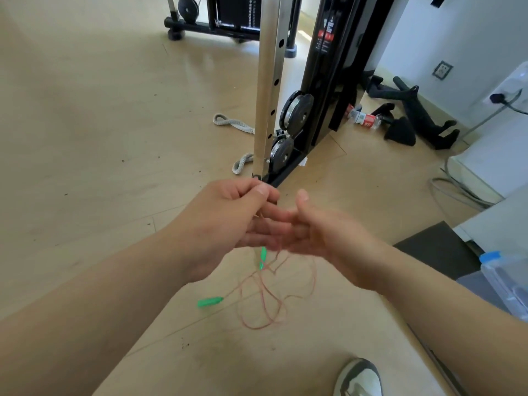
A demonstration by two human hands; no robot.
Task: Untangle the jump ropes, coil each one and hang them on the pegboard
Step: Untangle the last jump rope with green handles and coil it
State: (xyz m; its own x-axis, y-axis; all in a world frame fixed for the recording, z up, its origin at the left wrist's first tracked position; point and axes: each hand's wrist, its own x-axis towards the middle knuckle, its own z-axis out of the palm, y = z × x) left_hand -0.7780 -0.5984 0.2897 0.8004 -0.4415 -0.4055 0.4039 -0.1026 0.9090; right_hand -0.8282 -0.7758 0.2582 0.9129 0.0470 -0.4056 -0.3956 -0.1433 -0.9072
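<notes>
A thin red jump rope [265, 298] hangs from my hands in loose tangled loops that reach the wooden floor. One green handle [210, 302] lies on the floor at the lower left of the loops. A second green handle [262, 257] dangles just under my hands. My left hand [228, 218] pinches the rope between thumb and curled fingers. Beside it, my right hand [323, 232] has its fingers stretched out towards the left hand and its thumb up, and rope strands hang from below the fingers. No pegboard is in view.
A cable machine with a steel upright [267, 90] and black pulleys [295, 110] stands straight ahead. Grey rope ends [233, 122] lie at its base. Black handle attachments [411, 115] and a plastic bottle [364, 119] lie at the right. My shoe [360, 378] is at the bottom.
</notes>
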